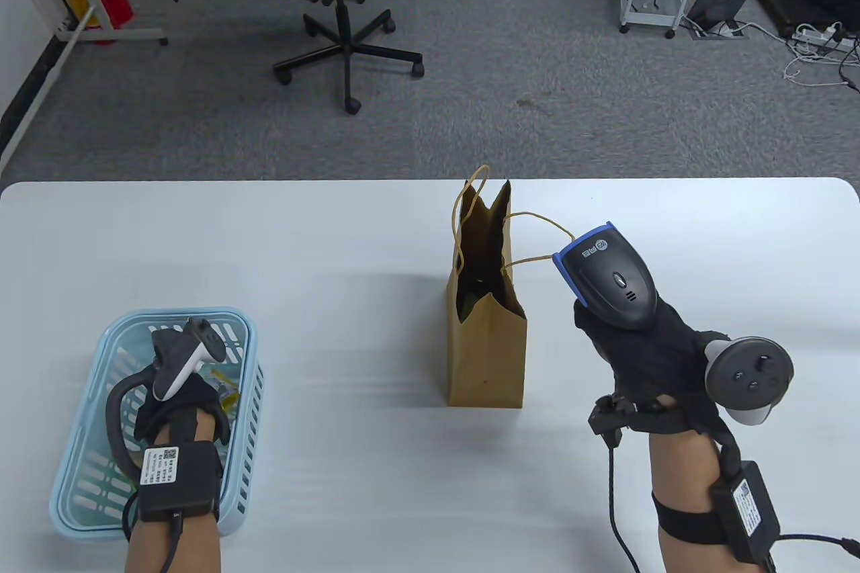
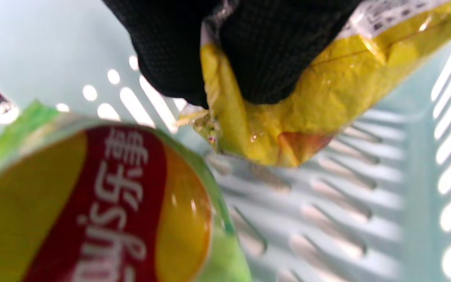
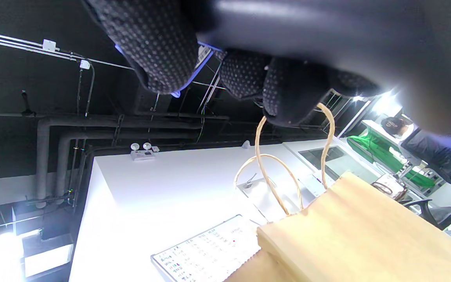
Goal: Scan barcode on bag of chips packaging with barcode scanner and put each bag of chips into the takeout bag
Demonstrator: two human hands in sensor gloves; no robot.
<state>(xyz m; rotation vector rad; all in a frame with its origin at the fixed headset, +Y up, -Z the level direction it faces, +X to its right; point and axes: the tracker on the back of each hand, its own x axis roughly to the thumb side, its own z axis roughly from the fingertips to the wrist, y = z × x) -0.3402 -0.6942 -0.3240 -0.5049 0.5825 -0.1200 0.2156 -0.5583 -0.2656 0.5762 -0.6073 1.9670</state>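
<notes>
Table view showed the left hand (image 1: 178, 402) inside a blue basket (image 1: 80, 486), pinching a yellow chip bag (image 2: 288, 117); the right hand (image 1: 645, 358) gripped the barcode scanner (image 1: 608, 274) beside the upright takeout bag (image 1: 487, 338).

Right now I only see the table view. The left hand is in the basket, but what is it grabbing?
Observer: The left hand pinches a yellow chip bag between its fingers.
Operator: Any more chips in there?
Observer: Yes, a green bag with a red band lies beside it in the basket.
Operator: And the right hand?
Observer: The right hand's fingers curl round the scanner, close above the paper bag's handles.
</notes>
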